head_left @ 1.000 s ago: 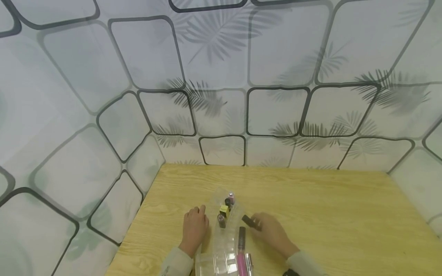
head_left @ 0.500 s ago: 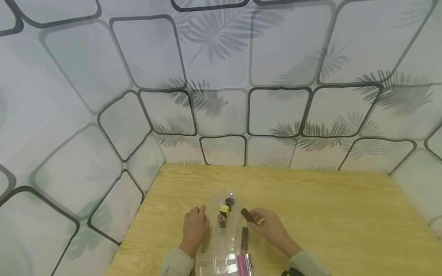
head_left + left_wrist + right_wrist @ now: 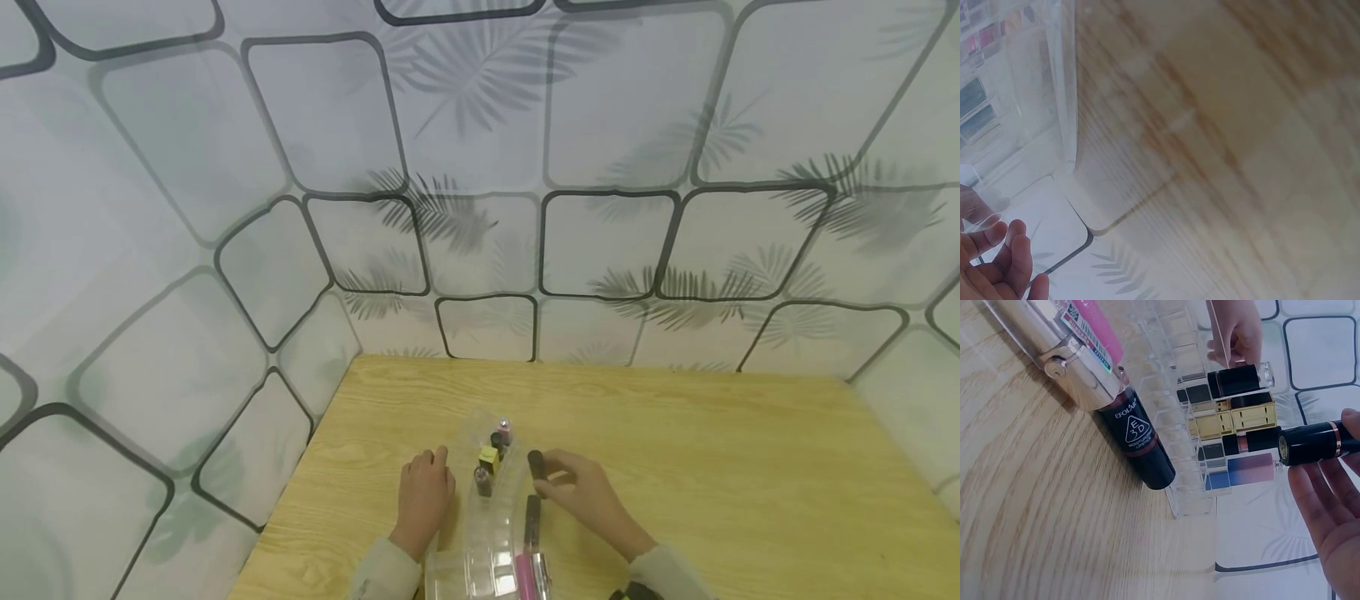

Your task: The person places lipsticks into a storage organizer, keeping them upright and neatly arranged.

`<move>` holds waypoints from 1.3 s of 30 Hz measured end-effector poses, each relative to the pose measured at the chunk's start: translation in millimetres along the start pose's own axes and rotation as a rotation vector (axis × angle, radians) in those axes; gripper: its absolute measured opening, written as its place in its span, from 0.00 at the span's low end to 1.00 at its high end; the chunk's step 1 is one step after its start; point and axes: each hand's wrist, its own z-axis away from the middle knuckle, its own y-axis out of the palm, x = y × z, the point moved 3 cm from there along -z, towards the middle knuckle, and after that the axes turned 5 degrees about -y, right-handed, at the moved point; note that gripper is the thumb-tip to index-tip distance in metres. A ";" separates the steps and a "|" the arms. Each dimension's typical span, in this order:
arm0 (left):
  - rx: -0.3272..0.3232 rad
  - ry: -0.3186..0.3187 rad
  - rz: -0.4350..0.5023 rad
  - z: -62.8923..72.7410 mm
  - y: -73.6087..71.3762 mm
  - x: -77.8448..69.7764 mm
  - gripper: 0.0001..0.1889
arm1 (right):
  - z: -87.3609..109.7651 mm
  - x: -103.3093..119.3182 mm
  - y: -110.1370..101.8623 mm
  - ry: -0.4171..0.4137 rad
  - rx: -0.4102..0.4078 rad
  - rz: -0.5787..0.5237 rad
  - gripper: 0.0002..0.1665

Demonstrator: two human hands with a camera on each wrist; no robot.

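My right hand (image 3: 585, 492) pinches a black lipstick tube (image 3: 1313, 444) with a thin rose-gold band, between thumb and fingers. The tube stands nearly upright, just right of a clear compartmented organizer (image 3: 476, 533). Several cosmetics stand in its far part: a dark clear-topped tube (image 3: 1238, 381), a gold-and-black lipstick (image 3: 1250, 419), a slim black tube (image 3: 1260, 440) and a pink-and-blue bottle (image 3: 1250, 470). My left hand (image 3: 426, 492) is at the organizer's left side, fingers loosely bent, holding nothing; whether it touches the organizer I cannot tell.
Right of the organizer on the wooden table (image 3: 712, 467) lie a black lipstick tube (image 3: 1138, 444), a pink tube (image 3: 526, 575) and a shiny metallic tube (image 3: 541, 575). A patterned wall covering (image 3: 600, 325) rises behind and left of the table.
My right hand has moved slightly away from me, and the lipstick tube has swung from a slant to nearly upright. The lying black tube has shifted slightly right. My left hand stays put.
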 end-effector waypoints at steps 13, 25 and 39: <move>-0.006 0.003 0.009 0.3 -1.4 -1.7 0.08 | -6.8 10.0 11.6 -0.034 -0.046 -0.126 0.18; -0.054 -0.005 -0.051 -0.3 0.2 -0.8 0.09 | -11.4 13.9 42.7 -0.173 -0.043 -0.161 0.17; -0.039 -0.032 -0.052 0.4 2.3 -0.2 0.10 | -9.4 15.0 65.3 -0.206 0.020 -0.022 0.16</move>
